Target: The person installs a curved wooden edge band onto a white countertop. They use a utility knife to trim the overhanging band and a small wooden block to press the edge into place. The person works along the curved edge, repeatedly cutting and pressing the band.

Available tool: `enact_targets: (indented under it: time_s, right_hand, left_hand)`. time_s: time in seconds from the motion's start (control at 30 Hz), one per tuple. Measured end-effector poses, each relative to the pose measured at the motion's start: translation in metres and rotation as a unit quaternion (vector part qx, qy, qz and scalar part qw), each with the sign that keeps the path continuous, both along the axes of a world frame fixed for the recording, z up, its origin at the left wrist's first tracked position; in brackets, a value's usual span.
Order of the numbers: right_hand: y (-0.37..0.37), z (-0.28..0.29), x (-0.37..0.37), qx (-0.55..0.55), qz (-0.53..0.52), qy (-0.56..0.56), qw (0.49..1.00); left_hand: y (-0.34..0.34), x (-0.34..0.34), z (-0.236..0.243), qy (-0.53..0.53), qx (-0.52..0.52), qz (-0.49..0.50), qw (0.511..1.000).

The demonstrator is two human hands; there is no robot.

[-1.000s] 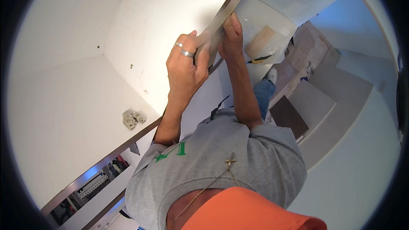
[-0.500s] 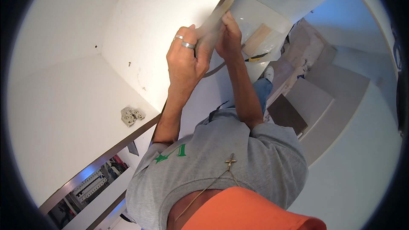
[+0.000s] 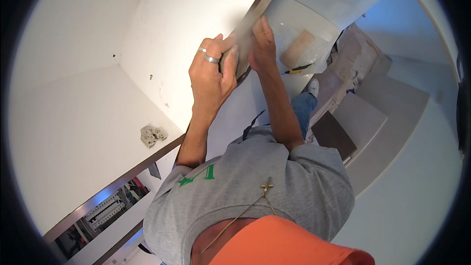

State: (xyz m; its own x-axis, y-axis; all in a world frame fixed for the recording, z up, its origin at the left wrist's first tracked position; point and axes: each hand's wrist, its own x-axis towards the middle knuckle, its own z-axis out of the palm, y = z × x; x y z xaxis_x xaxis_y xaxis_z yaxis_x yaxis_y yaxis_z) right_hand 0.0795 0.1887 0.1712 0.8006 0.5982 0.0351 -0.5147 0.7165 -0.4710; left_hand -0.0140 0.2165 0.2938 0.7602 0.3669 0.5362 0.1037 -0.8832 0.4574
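Observation:
My left hand (image 3: 211, 71), with two rings on its fingers, is closed at the brown front edge of an upright white panel (image 3: 191, 0). Between its thumb and fingers shows part of a thin brown-grey strip (image 3: 242, 75), which looks like edge banding. The fingertips and the panel edge (image 3: 262, 0) beside them are blurred. On the edge's other side my right hand (image 3: 264, 44) rests against it, fingers stretched upward. Some of its fingertips are hidden by the edge.
A metal hinge (image 3: 152, 135) lies on the white shelf (image 3: 88, 132) at left. Right of my hands are a clear plastic bag with a wooden piece (image 3: 298, 48) and a yellow-black cutter (image 3: 298, 69). An electrical panel (image 3: 108, 211) shows below the shelf; boxes (image 3: 363, 115) stand at right.
My left hand has shifted slightly down and left along the panel edge. The strip's curved tail below it shows less. My right hand stays at almost the same place.

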Motion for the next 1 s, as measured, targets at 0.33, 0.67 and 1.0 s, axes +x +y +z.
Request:
enact_targets:
  time_s: [0.33,0.67,1.0]
  right_hand:
    - [0.004,0.014,0.020,-0.027,-0.021,0.051,0.998]
    - [-0.041,-0.049,0.042,-0.162,0.008,0.068,0.984]
    - [-0.097,-0.051,0.009,-0.127,0.020,0.106,0.986]
  left_hand:
    - [0.003,-0.003,-0.004,0.015,-0.003,-0.012,1.000]
    - [-0.001,0.002,0.001,-0.056,-0.101,-0.017,0.993]
    - [0.009,-0.004,-0.002,0.060,-0.012,-0.083,0.995]
